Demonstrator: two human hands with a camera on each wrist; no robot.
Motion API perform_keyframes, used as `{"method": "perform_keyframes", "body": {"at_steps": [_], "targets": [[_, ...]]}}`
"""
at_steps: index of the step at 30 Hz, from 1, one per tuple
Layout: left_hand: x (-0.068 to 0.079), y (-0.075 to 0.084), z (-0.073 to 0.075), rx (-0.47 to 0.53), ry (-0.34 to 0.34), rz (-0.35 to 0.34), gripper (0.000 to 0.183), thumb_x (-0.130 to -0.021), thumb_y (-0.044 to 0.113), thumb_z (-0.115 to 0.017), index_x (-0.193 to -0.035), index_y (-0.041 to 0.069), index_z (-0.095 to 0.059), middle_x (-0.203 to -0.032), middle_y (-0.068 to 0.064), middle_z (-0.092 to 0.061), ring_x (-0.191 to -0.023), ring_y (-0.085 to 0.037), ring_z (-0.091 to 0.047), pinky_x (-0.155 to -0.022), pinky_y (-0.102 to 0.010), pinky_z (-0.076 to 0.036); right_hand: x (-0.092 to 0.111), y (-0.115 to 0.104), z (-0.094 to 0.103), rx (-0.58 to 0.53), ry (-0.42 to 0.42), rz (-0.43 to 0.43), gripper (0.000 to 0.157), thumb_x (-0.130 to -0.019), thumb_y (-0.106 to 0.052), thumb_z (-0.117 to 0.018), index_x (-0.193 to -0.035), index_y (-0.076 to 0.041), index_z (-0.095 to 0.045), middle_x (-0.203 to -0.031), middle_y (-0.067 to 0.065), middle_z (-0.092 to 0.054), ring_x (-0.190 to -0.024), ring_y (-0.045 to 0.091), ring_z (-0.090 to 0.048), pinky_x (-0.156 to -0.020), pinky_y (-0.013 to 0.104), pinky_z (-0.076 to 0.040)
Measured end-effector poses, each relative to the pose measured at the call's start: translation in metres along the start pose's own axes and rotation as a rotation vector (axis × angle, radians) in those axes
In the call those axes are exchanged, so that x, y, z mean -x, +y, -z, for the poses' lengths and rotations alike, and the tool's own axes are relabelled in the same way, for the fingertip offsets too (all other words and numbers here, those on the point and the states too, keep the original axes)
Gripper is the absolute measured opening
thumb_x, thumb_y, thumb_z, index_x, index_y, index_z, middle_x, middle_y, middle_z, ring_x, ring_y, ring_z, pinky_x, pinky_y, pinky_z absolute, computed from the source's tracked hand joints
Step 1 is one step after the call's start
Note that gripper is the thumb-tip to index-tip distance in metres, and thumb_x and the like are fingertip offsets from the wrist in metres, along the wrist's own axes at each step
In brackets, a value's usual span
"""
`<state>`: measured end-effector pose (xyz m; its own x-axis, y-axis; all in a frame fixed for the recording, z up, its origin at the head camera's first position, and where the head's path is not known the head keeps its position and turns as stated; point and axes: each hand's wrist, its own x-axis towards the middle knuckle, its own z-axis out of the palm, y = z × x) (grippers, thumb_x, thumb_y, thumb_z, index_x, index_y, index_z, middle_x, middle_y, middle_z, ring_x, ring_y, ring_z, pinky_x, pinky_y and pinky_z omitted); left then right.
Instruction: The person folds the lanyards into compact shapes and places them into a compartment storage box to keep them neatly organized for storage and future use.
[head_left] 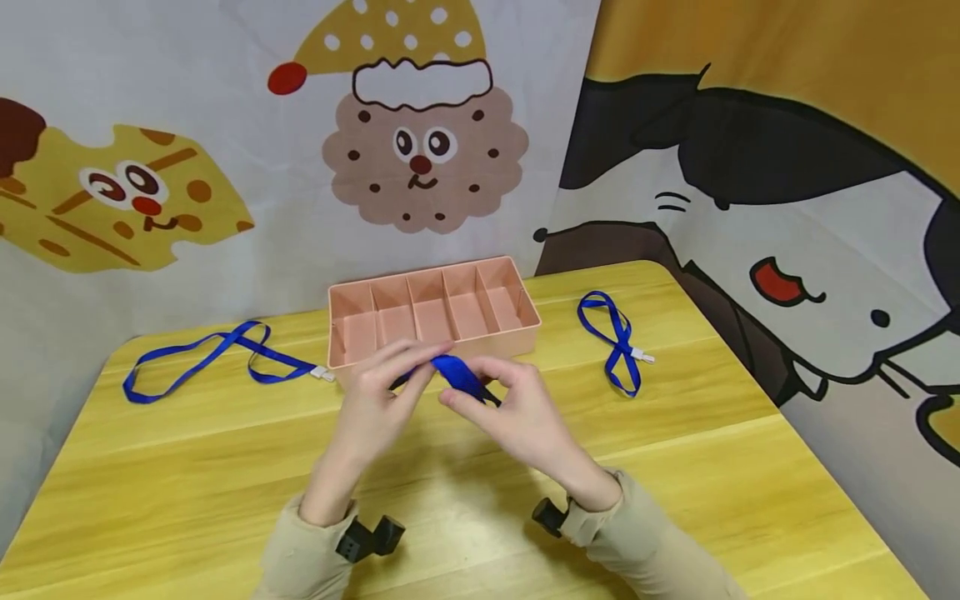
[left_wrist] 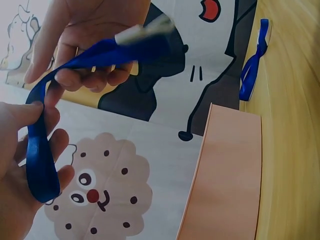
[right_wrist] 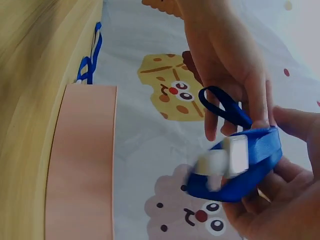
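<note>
Beige sleeves (head_left: 660,533) lay nearest; left hand (head_left: 384,402) and right hand (head_left: 521,410) both pinched one folded blue lanyard (head_left: 459,375) above a wood-grain table (head_left: 187,500); beyond them stood one pink five-compartment box (head_left: 498,342), flanked by a second lanyard (head_left: 237,336) at left and a third lanyard (head_left: 622,343) at right.

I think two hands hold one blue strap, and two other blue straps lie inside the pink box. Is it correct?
The place is wrong: in the head view, one other blue strap lies on the table left of the pink box, the second strap right of it. The left hand and right hand do hold one blue strap.
</note>
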<state>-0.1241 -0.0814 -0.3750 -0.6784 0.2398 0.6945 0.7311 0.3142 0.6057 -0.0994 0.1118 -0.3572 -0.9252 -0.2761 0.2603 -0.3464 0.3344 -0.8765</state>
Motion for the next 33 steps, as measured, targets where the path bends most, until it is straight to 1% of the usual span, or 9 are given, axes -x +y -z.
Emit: {"method": "perform_keyframes", "body": {"at_steps": [5,9,12,16,19,22,23,25,33], "targets": [[-0.0003,0.0002,0.0012,-0.013,0.005,-0.019,0.030,-0.092,-0.013,-0.069,-0.117,0.001,-0.079,-0.106,-0.014,-0.079,-0.091,-0.022,-0.074,-0.083,-0.012,-0.054,0.0011,0.0011,-0.0059,0.168,0.141,0.123,0.023,-0.086,-0.017,-0.088,-0.105,-0.006,-0.079,-0.094,0.006,-0.079,-0.081,0.013,-0.065,-0.067,0.026,-0.051],[-0.0012,-0.0001,-0.0001,-0.003,0.021,-0.019,0.030,-0.092,-0.013,-0.070,-0.116,0.002,-0.079,-0.104,-0.014,-0.079,-0.091,-0.023,-0.074,-0.083,-0.012,-0.054,0.0006,0.0026,-0.0067,0.221,0.172,0.169,0.015,-0.089,-0.013,-0.084,-0.101,-0.005,-0.079,-0.089,0.006,-0.078,-0.079,0.012,-0.063,-0.066,0.021,-0.049],[-0.0014,-0.0007,0.0000,0.005,0.026,-0.013,0.030,-0.091,-0.013,-0.070,-0.116,0.002,-0.079,-0.105,-0.013,-0.079,-0.091,-0.022,-0.074,-0.082,-0.013,-0.054,-0.0006,0.0027,-0.0066,0.210,0.154,0.159,0.010,-0.093,-0.012,-0.079,-0.101,-0.005,-0.079,-0.086,0.005,-0.076,-0.077,0.010,-0.058,-0.064,0.021,-0.047],[-0.0015,-0.0006,0.0013,0.010,0.019,-0.001,0.029,-0.092,-0.012,-0.070,-0.116,0.002,-0.079,-0.106,-0.012,-0.079,-0.094,-0.023,-0.075,-0.084,-0.012,-0.055,-0.0010,0.0015,-0.0043,0.152,0.085,0.087,0.011,-0.096,-0.015,-0.077,-0.104,-0.008,-0.079,-0.089,0.003,-0.076,-0.074,0.009,-0.057,-0.062,0.021,-0.046],[-0.0014,-0.0001,0.0025,0.018,0.018,0.002,0.029,-0.092,-0.013,-0.070,-0.116,0.001,-0.079,-0.106,-0.012,-0.079,-0.095,-0.023,-0.075,-0.087,-0.012,-0.057,-0.0007,0.0001,-0.0014,0.054,0.011,0.012,0.014,-0.097,-0.018,-0.076,-0.109,-0.010,-0.077,-0.092,0.004,-0.077,-0.077,0.009,-0.061,-0.068,0.022,-0.050],[-0.0014,0.0001,0.0033,0.026,0.024,0.003,0.030,-0.092,-0.014,-0.070,-0.116,0.001,-0.079,-0.106,-0.013,-0.078,-0.095,-0.020,-0.074,-0.087,-0.012,-0.057,-0.0011,-0.0004,0.0006,-0.034,-0.038,-0.031,0.015,-0.099,-0.018,-0.075,-0.111,-0.010,-0.076,-0.096,0.005,-0.078,-0.082,0.010,-0.066,-0.080,0.026,-0.055],[-0.0013,0.0002,0.0036,0.027,0.026,0.004,0.030,-0.091,-0.014,-0.070,-0.116,0.001,-0.079,-0.106,-0.013,-0.078,-0.095,-0.019,-0.073,-0.087,-0.012,-0.057,-0.0015,-0.0004,0.0007,-0.046,-0.046,-0.034,0.014,-0.098,-0.018,-0.075,-0.110,-0.010,-0.076,-0.096,0.005,-0.078,-0.086,0.011,-0.067,-0.086,0.027,-0.055],[-0.0011,0.0006,0.0041,0.025,0.024,0.008,0.030,-0.092,-0.014,-0.070,-0.116,0.000,-0.079,-0.107,-0.013,-0.077,-0.096,-0.017,-0.072,-0.086,-0.011,-0.056,-0.0020,-0.0001,0.0008,-0.053,-0.063,-0.039,0.012,-0.098,-0.018,-0.075,-0.108,-0.010,-0.076,-0.096,0.004,-0.078,-0.088,0.012,-0.067,-0.089,0.029,-0.055],[-0.0002,0.0023,0.0049,0.039,-0.011,0.032,0.025,-0.100,-0.003,-0.066,-0.121,0.002,-0.078,-0.110,-0.012,-0.072,-0.096,-0.017,-0.065,-0.080,-0.013,-0.052,-0.0018,-0.0013,0.0014,-0.090,-0.104,-0.041,0.007,-0.098,-0.017,-0.075,-0.102,-0.010,-0.075,-0.091,0.005,-0.076,-0.087,0.013,-0.066,-0.085,0.029,-0.053]]}}
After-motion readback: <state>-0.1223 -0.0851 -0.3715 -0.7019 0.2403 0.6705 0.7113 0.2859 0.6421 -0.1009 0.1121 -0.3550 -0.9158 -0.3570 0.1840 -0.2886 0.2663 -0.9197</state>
